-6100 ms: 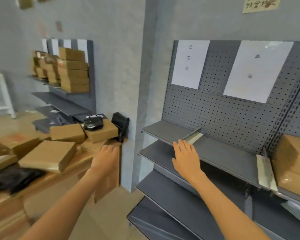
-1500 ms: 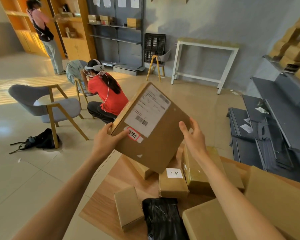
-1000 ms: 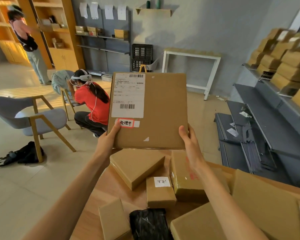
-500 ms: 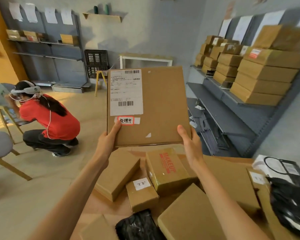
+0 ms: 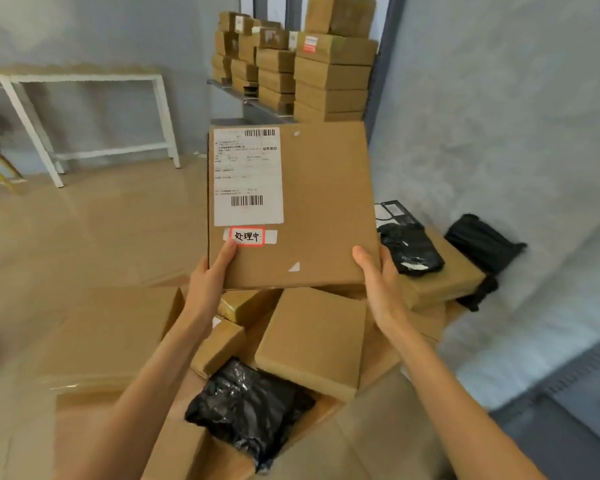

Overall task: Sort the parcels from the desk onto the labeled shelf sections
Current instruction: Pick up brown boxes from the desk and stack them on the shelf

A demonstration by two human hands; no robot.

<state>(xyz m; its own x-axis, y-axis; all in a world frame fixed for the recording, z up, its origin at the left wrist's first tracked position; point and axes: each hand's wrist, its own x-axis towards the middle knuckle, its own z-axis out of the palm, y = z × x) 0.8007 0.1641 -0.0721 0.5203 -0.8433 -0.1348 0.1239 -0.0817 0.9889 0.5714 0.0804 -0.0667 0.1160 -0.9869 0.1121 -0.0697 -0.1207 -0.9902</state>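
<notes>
Grey plaster walls close off the corner ahead, and a shelf (image 5: 253, 103) at the back of it carries stacked brown boxes (image 5: 329, 74). Below the hands, the desk (image 5: 426, 327) is heaped with more parcels, among them a black plastic bag (image 5: 250, 407) near the front and another black bag (image 5: 411, 249) on a box to the right.

Both hands hold one flat cardboard parcel (image 5: 323, 202) up above that heap, its broad face turned toward the camera and its long side running up and down. A white shipping label (image 5: 248, 176) sits on its left half, and just under it a small red-bordered sticker (image 5: 247, 236) with handwritten characters faces the viewer.

The left hand (image 5: 210, 282) grips the lower left corner, thumb pressed on the front just below the sticker, the other fingers hidden behind the card. The right hand (image 5: 378, 278) grips the lower right corner, thumb on the front face, fingers curled round behind. So both grips sit at the bottom edge and most of the parcel stands above them, toward the shelf.

The stacked shelf lies straight beyond the parcel's top edge and slightly right, well apart from it. Judging by that, the carry goes forward, and the right hand is the nearer one to the shelf.
</notes>
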